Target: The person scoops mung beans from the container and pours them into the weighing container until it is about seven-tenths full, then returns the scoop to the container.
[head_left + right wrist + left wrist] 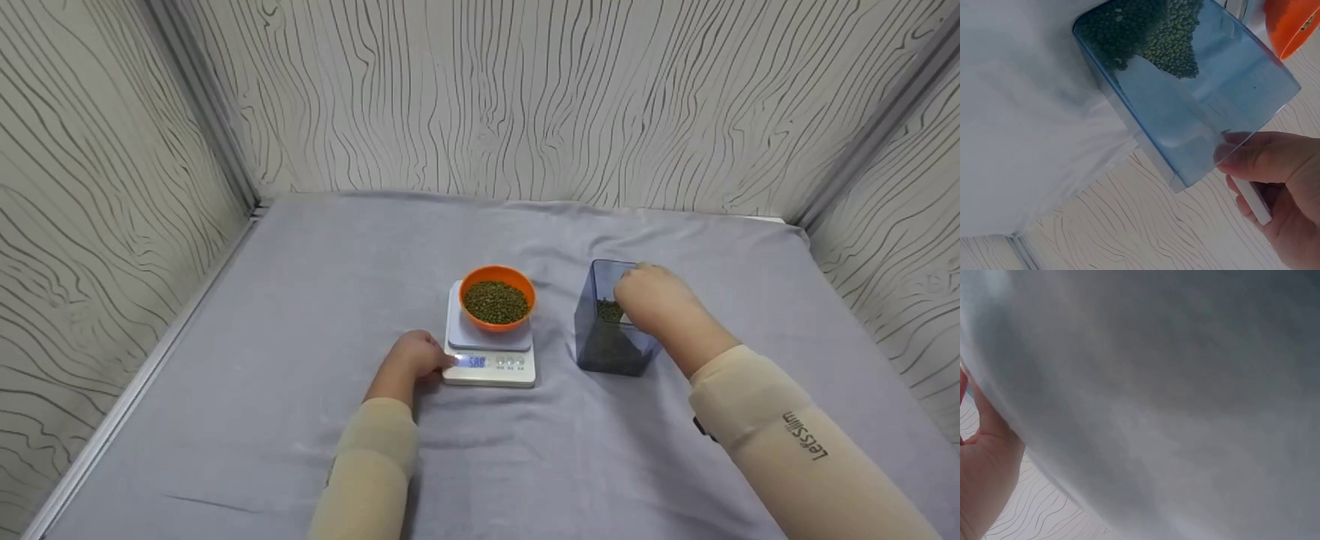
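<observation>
A white kitchen scale [491, 378] with a lit display stands on the cloth. On its platform is an orange bowl [498, 327] full of small green beans [495, 301]. My left hand [416, 355] holds the scale's left front edge, a digit on top beside the display. To the right stands a tall, clear bluish container [592, 341] with more green beans [1174, 50] at its bottom. At its mouth my right hand [652, 296] grips the handle of a white scoop [1253, 201]. The scoop's blade reaches down inside to the beans.
A wrinkled grey cloth [300, 300] covers the table. Patterned panels [480, 97] enclose it at the back and sides, with metal strips at the corners. Cloth fills most of the left wrist view, hiding the left fingers there.
</observation>
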The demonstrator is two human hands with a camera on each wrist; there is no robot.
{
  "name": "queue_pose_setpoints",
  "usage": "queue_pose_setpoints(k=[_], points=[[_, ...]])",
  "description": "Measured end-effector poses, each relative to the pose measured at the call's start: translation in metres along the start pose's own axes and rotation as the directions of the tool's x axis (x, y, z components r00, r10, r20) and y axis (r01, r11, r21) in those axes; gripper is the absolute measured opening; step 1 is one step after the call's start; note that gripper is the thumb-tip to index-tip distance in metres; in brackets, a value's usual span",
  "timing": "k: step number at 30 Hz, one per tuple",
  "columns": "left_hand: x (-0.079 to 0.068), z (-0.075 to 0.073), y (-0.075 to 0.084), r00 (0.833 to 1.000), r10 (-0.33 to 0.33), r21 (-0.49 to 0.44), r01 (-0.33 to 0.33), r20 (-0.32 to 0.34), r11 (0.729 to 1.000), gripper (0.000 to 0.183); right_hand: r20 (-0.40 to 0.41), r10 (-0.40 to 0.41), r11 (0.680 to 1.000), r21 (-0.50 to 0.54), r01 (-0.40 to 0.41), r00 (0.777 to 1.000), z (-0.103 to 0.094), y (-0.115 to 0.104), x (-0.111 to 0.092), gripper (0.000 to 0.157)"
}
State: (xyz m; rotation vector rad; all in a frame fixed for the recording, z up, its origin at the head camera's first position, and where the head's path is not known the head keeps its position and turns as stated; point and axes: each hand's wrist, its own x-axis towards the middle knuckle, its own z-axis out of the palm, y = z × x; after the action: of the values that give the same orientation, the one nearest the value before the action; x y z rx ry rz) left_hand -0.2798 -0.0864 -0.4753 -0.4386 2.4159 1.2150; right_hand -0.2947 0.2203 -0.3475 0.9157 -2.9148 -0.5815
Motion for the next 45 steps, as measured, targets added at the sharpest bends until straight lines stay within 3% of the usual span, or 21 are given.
queue_pose_setpoints(k=[9,18,27,39,45], points=[[-0.001,0.001,0.000,1.000,0.018,0.019,-0.018,-0.006,1.000,0.023,0.069,-0.047,0.990,0.133,0.038,0.996,0.016,0.015,0.000,0.017],[0.001,0.001,0.000,1.000,-0.010,0.009,0.010,0.002,1.000,0.023,0.012,-0.065,0.972,0.227,0.061,0.998,0.028,0.025,-0.002,0.018],[0.002,0.002,0.000,1.000,-0.003,0.001,0.003,-0.002,1.000,0.022,-0.004,-0.001,0.944,0.329,0.002,1.000,0.034,0.024,-0.004,0.003],[-0.001,0.001,0.000,1.000,0.012,0.001,-0.012,-0.002,1.000,0.022,-0.167,0.034,0.911,0.411,0.039,0.985,0.049,0.028,-0.007,0.004],[-0.002,0.000,0.000,1.000,0.018,-0.007,-0.018,0.003,1.000,0.022,-0.172,0.074,0.887,0.461,0.014,0.982,0.049,0.031,-0.009,0.006]])
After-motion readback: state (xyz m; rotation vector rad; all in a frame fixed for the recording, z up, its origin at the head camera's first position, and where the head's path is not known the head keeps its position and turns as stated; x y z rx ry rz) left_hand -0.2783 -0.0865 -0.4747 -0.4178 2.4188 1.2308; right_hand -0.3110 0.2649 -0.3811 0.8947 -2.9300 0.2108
